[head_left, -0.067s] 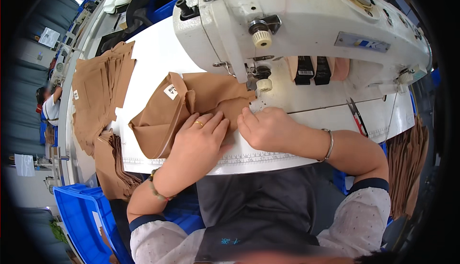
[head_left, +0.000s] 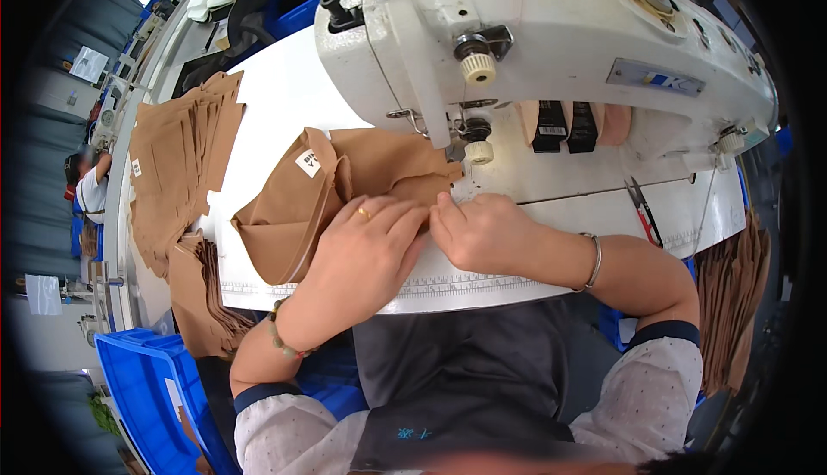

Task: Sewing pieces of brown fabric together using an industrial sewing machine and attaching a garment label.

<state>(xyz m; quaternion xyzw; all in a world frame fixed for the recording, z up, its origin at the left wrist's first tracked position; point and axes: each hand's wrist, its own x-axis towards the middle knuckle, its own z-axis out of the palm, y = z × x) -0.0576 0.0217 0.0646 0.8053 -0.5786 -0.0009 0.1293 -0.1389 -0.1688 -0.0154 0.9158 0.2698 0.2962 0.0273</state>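
A folded brown fabric piece (head_left: 284,208) with a white label lies on the white sewing table, its far right end by the needle area of the sewing machine (head_left: 517,18). At its near right edge, my right hand (head_left: 482,232) is closed, pinching the cloth between thumb and fingers. My left hand (head_left: 366,247), with a ring on one finger, rests over the near side of the piece. Its fingers are drawn together beside my right fingertips and closed on the same edge; the exact grip is partly hidden.
Stacked brown fabric pieces (head_left: 185,161) lie at the left, with more hanging at the far right (head_left: 732,303). Thread snips (head_left: 643,212) lie right of my right hand. Black labels (head_left: 564,126) sit under the machine arm. A blue bin (head_left: 146,397) stands lower left.
My left hand has slid right and its spread fingers have drawn together next to my right hand. The right hand and the fabric have hardly moved.
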